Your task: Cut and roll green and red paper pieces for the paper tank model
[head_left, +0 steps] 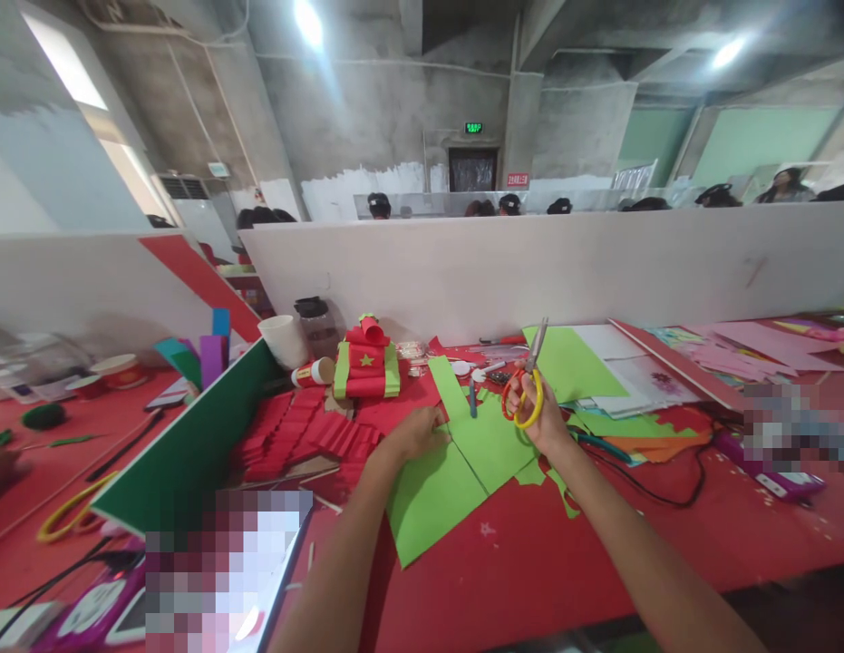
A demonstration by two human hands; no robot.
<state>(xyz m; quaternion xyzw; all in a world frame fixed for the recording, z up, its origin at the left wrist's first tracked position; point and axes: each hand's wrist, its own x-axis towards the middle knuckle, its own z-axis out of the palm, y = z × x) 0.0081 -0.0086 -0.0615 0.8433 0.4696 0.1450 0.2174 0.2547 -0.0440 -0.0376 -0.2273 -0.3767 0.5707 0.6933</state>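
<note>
Bright green paper lies on the red table, with a line across it and a narrow strip reaching up at the back. My left hand rests at the paper's left edge, fingers bent together; whether it pinches the sheet is hard to make out. Above the paper's right part, my right hand holds scissors with red and yellow handles. Their blades point up and away from me. A small dark blue tool lies on the paper between my hands.
Folded red paper strips and a red and green paper model stand to the left, by a green divider. A tablet lies front left. Green sheets, a cable and a purple device are on the right.
</note>
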